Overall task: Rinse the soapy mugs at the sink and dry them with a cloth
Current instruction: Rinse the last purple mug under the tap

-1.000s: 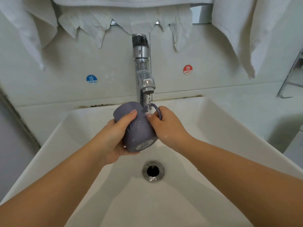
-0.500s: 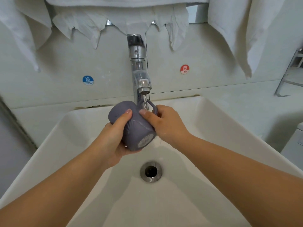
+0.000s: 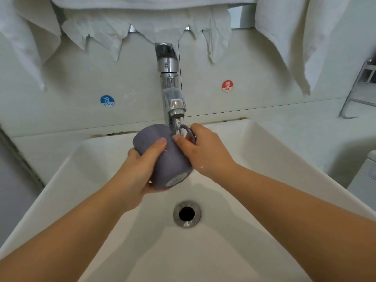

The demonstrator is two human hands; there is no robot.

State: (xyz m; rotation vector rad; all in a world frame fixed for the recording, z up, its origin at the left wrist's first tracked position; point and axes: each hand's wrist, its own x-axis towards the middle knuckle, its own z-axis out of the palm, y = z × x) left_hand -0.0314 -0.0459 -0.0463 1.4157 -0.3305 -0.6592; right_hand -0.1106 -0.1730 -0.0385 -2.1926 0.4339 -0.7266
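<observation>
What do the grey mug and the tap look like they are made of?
The mug looks like matte-glazed ceramic: dull grey wall without sharp glints, though matte plastic can't be ruled out. The tap looks like chromed metal: mirror-bright reflections along its body.

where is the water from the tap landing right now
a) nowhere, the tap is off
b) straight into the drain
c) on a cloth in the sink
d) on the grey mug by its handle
d: the stream from the tap falls onto the grey mug beside its handle, while the left hand and right hand hold the mug above the sink.
</observation>
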